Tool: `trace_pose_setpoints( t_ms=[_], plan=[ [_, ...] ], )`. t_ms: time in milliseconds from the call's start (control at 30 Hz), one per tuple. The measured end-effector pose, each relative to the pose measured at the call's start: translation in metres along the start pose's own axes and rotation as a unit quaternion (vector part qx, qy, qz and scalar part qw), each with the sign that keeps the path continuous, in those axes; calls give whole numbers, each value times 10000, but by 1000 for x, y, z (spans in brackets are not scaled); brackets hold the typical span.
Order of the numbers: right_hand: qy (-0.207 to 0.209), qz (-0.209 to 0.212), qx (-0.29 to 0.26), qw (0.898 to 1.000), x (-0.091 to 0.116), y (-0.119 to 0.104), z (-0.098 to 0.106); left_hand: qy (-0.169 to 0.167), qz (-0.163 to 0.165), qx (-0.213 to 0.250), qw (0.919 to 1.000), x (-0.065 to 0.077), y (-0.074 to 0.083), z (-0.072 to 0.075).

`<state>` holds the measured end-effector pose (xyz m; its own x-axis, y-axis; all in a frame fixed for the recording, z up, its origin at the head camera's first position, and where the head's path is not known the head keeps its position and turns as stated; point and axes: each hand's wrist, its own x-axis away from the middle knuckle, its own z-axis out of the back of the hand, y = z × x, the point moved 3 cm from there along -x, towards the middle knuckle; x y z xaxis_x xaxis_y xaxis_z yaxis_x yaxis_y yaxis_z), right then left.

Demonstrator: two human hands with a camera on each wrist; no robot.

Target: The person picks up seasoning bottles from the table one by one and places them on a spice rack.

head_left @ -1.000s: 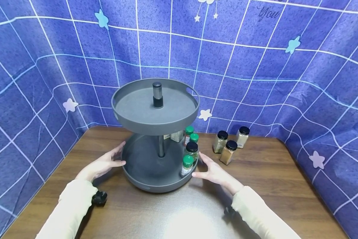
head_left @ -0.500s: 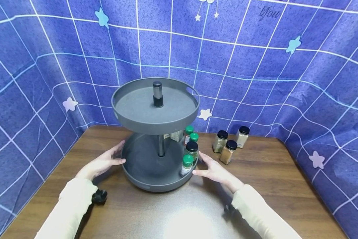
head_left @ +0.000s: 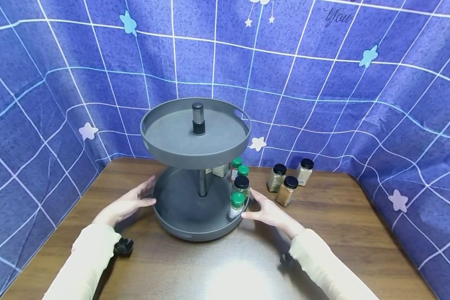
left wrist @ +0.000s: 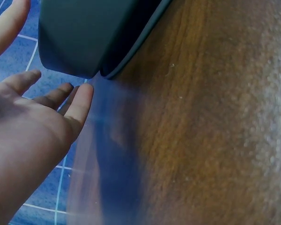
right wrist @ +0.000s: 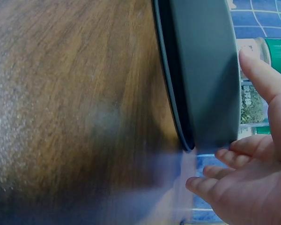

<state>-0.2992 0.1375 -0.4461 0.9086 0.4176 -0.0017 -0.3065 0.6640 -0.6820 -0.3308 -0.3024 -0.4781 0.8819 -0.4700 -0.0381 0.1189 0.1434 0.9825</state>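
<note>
Both unclenched: left grip [head_left: 124, 205], right grip [head_left: 271, 213] | spread, facing inward | lower tray [head_left: 187, 214] between

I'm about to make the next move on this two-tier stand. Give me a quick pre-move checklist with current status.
1. Left hand in firm contact with the lower tray: cannot tell; it is open beside the rim.
2. Right hand in firm contact: cannot tell; thumb and fingers are at the rim.
3. Front green-capped jar and black-capped jar upright, caps on: ok.
4. Rear jars steady: cannot tell; upper tray partly hides them.
5. Load evenly spread: not ok, I'd say; visible jars bunch toward the right and back.
6. Three loose jars clear of the lower tray: ok.
</note>
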Motion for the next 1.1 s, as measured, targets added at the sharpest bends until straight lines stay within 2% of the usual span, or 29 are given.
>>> trace_pose_setpoints(
  t_ms=[900,1100],
  plan=[
    [115,65,-288,9995,-19,8,-3,-21,41,44,10000,-2,3,-5],
    [253,259,-280,9990,-18,8,-2,-47,21,42,10000,-2,4,-4]
  ],
)
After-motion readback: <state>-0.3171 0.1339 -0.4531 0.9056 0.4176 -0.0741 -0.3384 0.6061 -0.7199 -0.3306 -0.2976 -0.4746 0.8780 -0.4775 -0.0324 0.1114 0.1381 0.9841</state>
